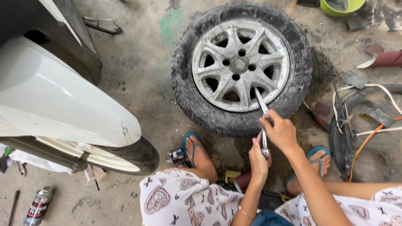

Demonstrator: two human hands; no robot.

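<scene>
Down at the far left a spray can (pixel 38 206) is lying on the concrete floor (pixel 138 71), close under the white car body (pixel 54 100) that is filling that side, with a dark tyre (pixel 134 155) showing beneath its edge. Moving right, a small metal cylinder (pixel 177 156) is sitting just beside the person's foot in a blue sandal (pixel 197 150), and the knees in heart-patterned fabric are framing the bottom of the view. Ahead of that foot a loose wheel (pixel 240 67) is lying flat on the floor, its dusty silver rim facing up and its worn tyre ringing it. A long metal tool (pixel 262 121) is reaching from the rim's lower right spokes back toward the person. The left hand (pixel 258 161) is wrapping its grip around the tool's lower end, fingers closed on it, while the right hand (pixel 279 132) is sitting just above, its grip also closed around the shaft. Right of the hands, the other sandalled foot (pixel 318 161) is resting on the floor, with a red-handled screwdriver (pixel 317 119) near the wheel's edge. Farther right, a black rubber strip (pixel 347 138), white cords and an orange cable (pixel 368 140) are tangling together, a rolled maroon sheet (pixel 383 59) is lying beyond them, and a green bowl (pixel 341 7) is standing at the top edge.
</scene>
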